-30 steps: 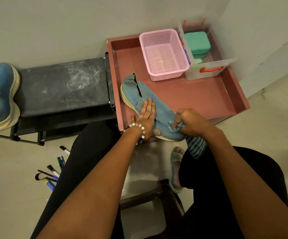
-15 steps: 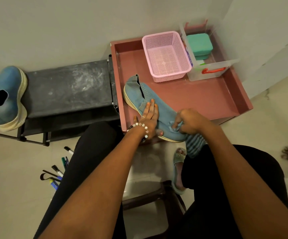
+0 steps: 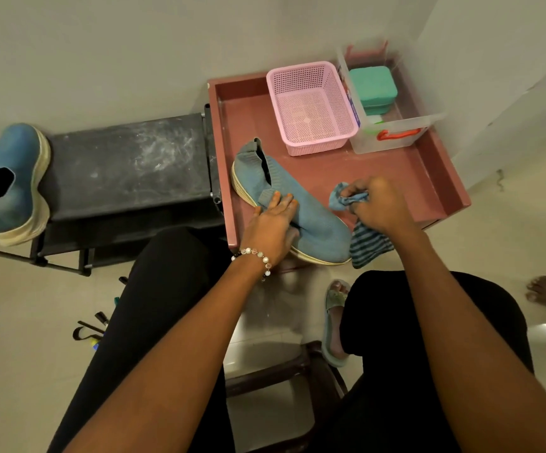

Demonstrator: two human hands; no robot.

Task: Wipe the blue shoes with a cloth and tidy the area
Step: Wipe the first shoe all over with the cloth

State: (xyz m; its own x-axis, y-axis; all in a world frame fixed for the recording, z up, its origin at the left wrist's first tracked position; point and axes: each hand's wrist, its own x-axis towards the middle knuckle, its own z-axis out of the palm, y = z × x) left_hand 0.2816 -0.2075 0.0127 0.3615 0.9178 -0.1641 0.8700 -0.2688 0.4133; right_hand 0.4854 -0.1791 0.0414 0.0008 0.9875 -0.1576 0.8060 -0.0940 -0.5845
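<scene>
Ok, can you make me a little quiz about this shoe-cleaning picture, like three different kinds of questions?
1. True or false: the pink basket has a shoe inside it.
2. Which hand holds the striped cloth? A) left hand B) right hand C) neither
3. Fill in: the other blue shoe sits on the black ____ beside the tray.

Key:
1. False. The basket looks empty; the blue shoe being cleaned lies on the tray.
2. B. The right hand grips the cloth, while the left hand rests on the shoe.
3. Rack.
</scene>
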